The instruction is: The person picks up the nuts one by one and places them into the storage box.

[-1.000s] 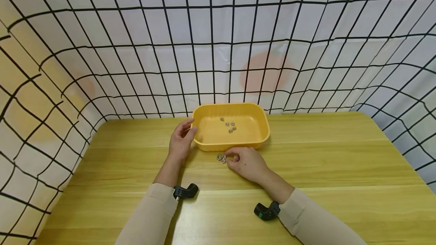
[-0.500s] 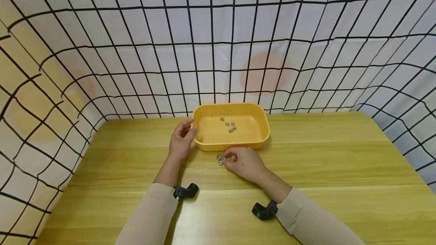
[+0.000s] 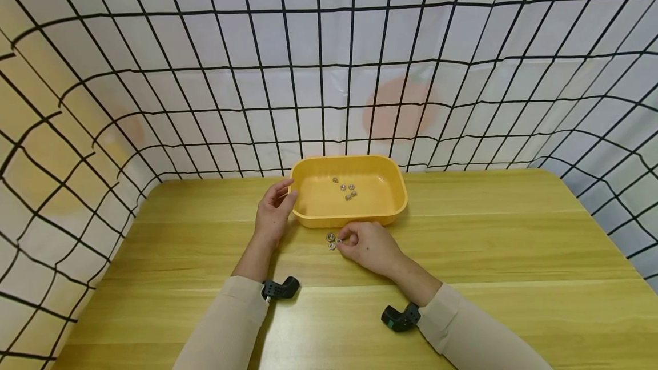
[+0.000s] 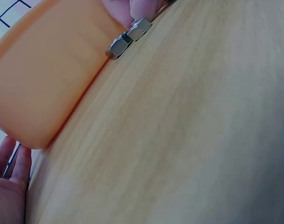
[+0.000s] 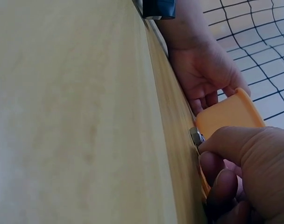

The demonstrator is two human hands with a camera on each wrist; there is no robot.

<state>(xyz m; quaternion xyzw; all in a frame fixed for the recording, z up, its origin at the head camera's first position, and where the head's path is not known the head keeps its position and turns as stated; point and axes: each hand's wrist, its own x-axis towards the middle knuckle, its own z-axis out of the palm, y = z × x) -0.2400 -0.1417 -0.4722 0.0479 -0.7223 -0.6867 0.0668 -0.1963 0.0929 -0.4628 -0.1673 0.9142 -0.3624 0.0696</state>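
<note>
A person's left hand (image 3: pixel 274 217) rests with fingers apart and relaxed against the left end of a yellow tray (image 3: pixel 329 222), whose long axis runs parallel to the tabletop's (image 3: pixel 488 233) far edge, near that edge's middle. Five small nuts (image 3: pixel 343 187) lie scattered on the tray's floor. Outside it, on the side facing the tabletop's near edge, a larger nut (image 3: pixel 330 237) and a smaller nut (image 3: pixel 332 246) sit close together: silvery, squat and flat-sided, hollow at the centre, with no clear long axis. Both lie just left of the fingers of the right hand (image 3: pixel 372 249), the nearer of the two hands. Those fingers are narrow, thumb and forefinger pinching a third nut (image 3: pixel 339 240); whether it is clear of the tabletop cannot be told. The tray stands just beyond, toward the far edge.
</note>
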